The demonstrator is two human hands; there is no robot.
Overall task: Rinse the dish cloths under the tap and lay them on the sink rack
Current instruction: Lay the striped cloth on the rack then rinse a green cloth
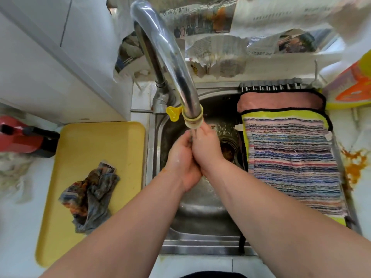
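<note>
A: Hands?
B: Pressed together under tap [170,57]: left hand [181,159], right hand [205,148], fingers loosely straight, holding nothing; likely rinsing.
A: Cloths?
B: Pink cloth [281,101], striped cloth [291,161] spread on sink rack [271,87], draining; crumpled cloth [90,195] on yellow board [100,141].

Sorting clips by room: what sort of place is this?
Probably a home kitchen: a stainless steel sink under a curved chrome tap, a striped dish cloth over its rack and a yellow plastic board.

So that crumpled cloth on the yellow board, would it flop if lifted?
Probably floppy: the crumpled cloth lies in soft folds on the yellow board. Likely light for its size, heavier if wet, which I cannot tell. Unlikely to roll.
</note>
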